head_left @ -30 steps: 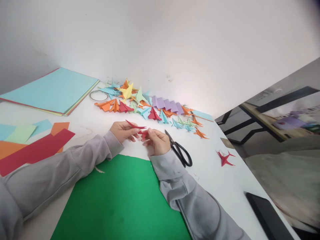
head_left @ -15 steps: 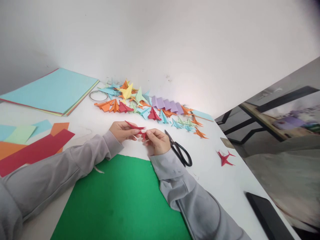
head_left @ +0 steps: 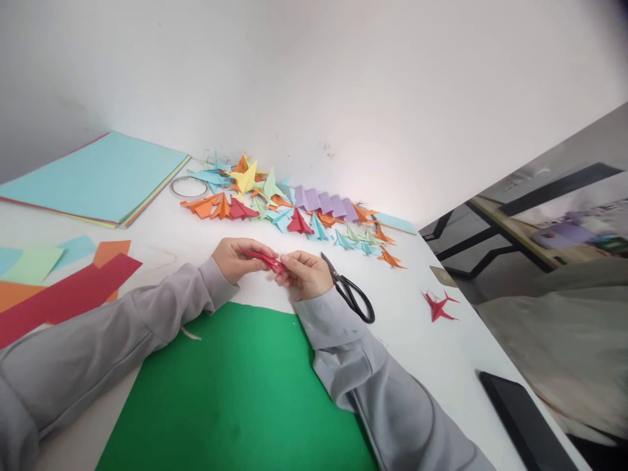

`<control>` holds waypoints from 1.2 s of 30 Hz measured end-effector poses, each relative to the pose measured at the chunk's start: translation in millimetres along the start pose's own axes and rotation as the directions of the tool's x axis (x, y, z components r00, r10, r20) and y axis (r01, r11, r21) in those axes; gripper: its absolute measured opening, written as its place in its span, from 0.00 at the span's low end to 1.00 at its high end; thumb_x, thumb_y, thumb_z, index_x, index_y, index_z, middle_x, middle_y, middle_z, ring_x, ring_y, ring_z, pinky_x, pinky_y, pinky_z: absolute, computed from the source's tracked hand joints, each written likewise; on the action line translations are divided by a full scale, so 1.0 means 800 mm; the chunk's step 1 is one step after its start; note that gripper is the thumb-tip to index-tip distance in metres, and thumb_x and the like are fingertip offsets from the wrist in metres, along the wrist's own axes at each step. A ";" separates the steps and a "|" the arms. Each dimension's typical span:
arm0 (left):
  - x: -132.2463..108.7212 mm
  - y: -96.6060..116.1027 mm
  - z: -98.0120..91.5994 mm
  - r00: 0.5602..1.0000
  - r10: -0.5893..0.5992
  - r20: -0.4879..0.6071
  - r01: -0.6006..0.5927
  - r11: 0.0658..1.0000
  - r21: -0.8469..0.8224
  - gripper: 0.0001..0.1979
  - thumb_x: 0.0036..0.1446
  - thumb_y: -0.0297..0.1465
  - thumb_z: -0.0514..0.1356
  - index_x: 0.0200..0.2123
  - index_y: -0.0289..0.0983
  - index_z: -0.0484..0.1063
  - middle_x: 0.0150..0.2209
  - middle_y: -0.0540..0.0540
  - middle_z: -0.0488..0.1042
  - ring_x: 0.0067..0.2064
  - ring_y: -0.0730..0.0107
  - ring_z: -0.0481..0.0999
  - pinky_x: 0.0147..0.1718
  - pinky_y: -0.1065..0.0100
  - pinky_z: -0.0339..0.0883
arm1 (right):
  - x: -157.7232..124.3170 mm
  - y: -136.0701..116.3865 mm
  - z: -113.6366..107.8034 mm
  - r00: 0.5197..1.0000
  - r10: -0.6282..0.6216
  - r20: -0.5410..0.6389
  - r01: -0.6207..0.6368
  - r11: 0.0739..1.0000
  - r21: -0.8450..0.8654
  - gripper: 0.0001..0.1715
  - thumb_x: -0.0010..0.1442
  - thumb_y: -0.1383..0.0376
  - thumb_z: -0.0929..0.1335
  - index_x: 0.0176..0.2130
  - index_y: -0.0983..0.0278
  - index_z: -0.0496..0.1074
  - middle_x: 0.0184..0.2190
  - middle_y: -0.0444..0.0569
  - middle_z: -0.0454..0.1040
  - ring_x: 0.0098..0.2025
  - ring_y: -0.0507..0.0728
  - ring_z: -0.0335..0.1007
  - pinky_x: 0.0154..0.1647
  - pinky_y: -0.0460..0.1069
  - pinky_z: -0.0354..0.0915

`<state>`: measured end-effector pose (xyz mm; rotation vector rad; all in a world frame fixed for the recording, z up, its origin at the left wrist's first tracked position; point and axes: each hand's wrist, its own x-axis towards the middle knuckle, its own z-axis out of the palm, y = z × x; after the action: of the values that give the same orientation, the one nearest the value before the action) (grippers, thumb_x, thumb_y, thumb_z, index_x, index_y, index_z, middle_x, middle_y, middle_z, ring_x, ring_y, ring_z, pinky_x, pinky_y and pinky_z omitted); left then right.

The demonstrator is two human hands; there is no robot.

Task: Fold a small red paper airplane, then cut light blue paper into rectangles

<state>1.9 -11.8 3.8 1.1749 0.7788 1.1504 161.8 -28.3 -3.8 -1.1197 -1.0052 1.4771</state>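
Between my two hands is a small red folded paper piece (head_left: 267, 260), held just beyond the green sheet (head_left: 235, 386). My left hand (head_left: 241, 260) is closed on its left end, fingers over the top and partly hiding it. My right hand (head_left: 305, 271) pinches the right end between thumb and fingers. Black-handled scissors (head_left: 354, 293) lie open-bladed or shut, I cannot tell, right beside my right hand. A finished-looking red paper figure with pointed arms (head_left: 439, 306) rests farther right on the table.
Many folded paper figures (head_left: 245, 178) in several colours line the wall, with purple pleated paper (head_left: 326, 202) among them. A tape roll (head_left: 189, 187), stacked coloured sheets (head_left: 93, 176) and cut strips (head_left: 73, 288) lie left. A black phone-like device (head_left: 524, 418) sits near the right edge.
The red paper's spread points have been brought together into a narrower shape. My left fingers now lie over it, and both hands are closer together. The view has shifted slightly.
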 end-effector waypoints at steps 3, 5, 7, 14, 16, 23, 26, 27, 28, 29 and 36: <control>-0.001 0.001 -0.001 1.000 0.013 -0.012 -0.013 0.999 0.036 0.08 0.31 0.22 0.69 0.22 0.33 0.77 0.27 0.44 0.79 0.30 0.68 0.77 0.35 0.67 0.71 | 0.000 0.002 0.001 1.000 -0.007 -0.011 0.007 1.000 -0.014 0.18 0.39 0.57 0.75 0.21 0.67 0.68 0.15 0.44 0.73 0.15 0.48 0.68 0.14 0.40 0.60; -0.001 0.000 -0.001 1.000 0.003 -0.015 -0.002 0.999 0.041 0.08 0.31 0.23 0.69 0.22 0.33 0.77 0.27 0.43 0.79 0.30 0.67 0.77 0.35 0.67 0.71 | -0.002 0.004 0.003 0.999 -0.034 -0.029 0.034 0.999 -0.001 0.18 0.39 0.58 0.75 0.24 0.66 0.68 0.16 0.43 0.74 0.16 0.49 0.68 0.14 0.40 0.60; -0.001 -0.001 0.000 1.000 -0.025 -0.014 0.025 1.000 0.017 0.09 0.31 0.23 0.69 0.23 0.32 0.77 0.27 0.44 0.79 0.29 0.67 0.77 0.35 0.66 0.72 | -0.005 0.006 0.006 0.991 -0.116 -0.063 0.118 0.992 0.032 0.18 0.40 0.59 0.75 0.27 0.64 0.66 0.16 0.41 0.74 0.17 0.49 0.69 0.14 0.40 0.60; -0.002 -0.005 0.001 0.986 -0.154 -0.063 0.132 0.955 -0.266 0.13 0.28 0.26 0.72 0.23 0.31 0.75 0.23 0.45 0.78 0.26 0.67 0.77 0.30 0.66 0.73 | -0.012 0.008 0.011 0.929 -0.338 -0.148 0.336 0.941 -0.038 0.11 0.44 0.61 0.73 0.30 0.62 0.72 0.21 0.41 0.74 0.20 0.50 0.70 0.17 0.42 0.62; -0.001 -0.006 0.001 0.984 -0.165 -0.071 0.137 0.945 -0.299 0.15 0.27 0.27 0.72 0.22 0.31 0.74 0.22 0.44 0.78 0.25 0.67 0.77 0.28 0.66 0.73 | -0.012 0.009 0.010 0.918 -0.374 -0.130 0.364 0.926 -0.097 0.10 0.44 0.62 0.74 0.30 0.62 0.75 0.22 0.42 0.75 0.22 0.50 0.70 0.18 0.43 0.63; -0.001 -0.010 0.001 0.985 -0.154 -0.072 0.129 0.954 -0.270 0.14 0.29 0.26 0.72 0.23 0.30 0.74 0.21 0.44 0.77 0.25 0.67 0.77 0.30 0.64 0.73 | -0.008 0.019 0.009 0.909 -0.403 -0.106 0.381 0.907 -0.179 0.11 0.40 0.64 0.75 0.29 0.63 0.76 0.23 0.45 0.77 0.24 0.52 0.70 0.22 0.47 0.67; -0.002 -0.010 0.002 0.987 -0.142 -0.074 0.119 0.960 -0.253 0.13 0.30 0.26 0.71 0.23 0.30 0.75 0.22 0.44 0.77 0.25 0.69 0.76 0.29 0.66 0.73 | -0.008 0.019 0.010 0.914 -0.389 -0.113 0.364 0.912 -0.191 0.09 0.41 0.64 0.75 0.28 0.62 0.77 0.23 0.45 0.77 0.24 0.52 0.70 0.21 0.46 0.66; -0.003 -0.010 0.002 0.988 -0.138 -0.073 0.116 0.962 -0.248 0.13 0.30 0.26 0.71 0.23 0.30 0.75 0.22 0.44 0.77 0.25 0.69 0.76 0.29 0.67 0.73 | -0.008 0.019 0.010 0.916 -0.383 -0.117 0.357 0.913 -0.195 0.09 0.41 0.64 0.75 0.28 0.62 0.77 0.23 0.45 0.77 0.24 0.52 0.70 0.20 0.46 0.65; -0.003 -0.010 0.002 0.988 -0.134 -0.071 0.113 0.963 -0.245 0.13 0.30 0.26 0.71 0.24 0.30 0.75 0.22 0.45 0.77 0.25 0.70 0.77 0.29 0.67 0.73 | -0.008 0.018 0.011 0.918 -0.379 -0.119 0.352 0.915 -0.196 0.09 0.41 0.64 0.74 0.28 0.62 0.77 0.23 0.45 0.77 0.24 0.52 0.70 0.20 0.45 0.65; -0.003 -0.009 0.002 0.989 -0.132 -0.068 0.112 0.964 -0.241 0.13 0.30 0.26 0.71 0.24 0.30 0.75 0.22 0.45 0.77 0.25 0.70 0.77 0.29 0.68 0.73 | -0.008 0.018 0.011 0.918 -0.377 -0.121 0.350 0.916 -0.195 0.09 0.41 0.64 0.75 0.27 0.62 0.77 0.24 0.45 0.77 0.24 0.52 0.70 0.19 0.45 0.65; -0.004 -0.005 0.002 0.988 -0.141 -0.061 0.124 0.966 -0.227 0.13 0.30 0.27 0.71 0.23 0.30 0.75 0.23 0.45 0.78 0.26 0.70 0.77 0.31 0.67 0.73 | -0.010 0.014 0.012 0.923 -0.358 -0.142 0.335 0.928 -0.162 0.09 0.40 0.65 0.75 0.27 0.61 0.77 0.22 0.44 0.77 0.23 0.51 0.69 0.19 0.45 0.65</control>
<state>3.9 -15.5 -0.3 0.8834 0.7539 1.1442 150.3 -38.3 -11.5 -1.0763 -1.1304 1.0245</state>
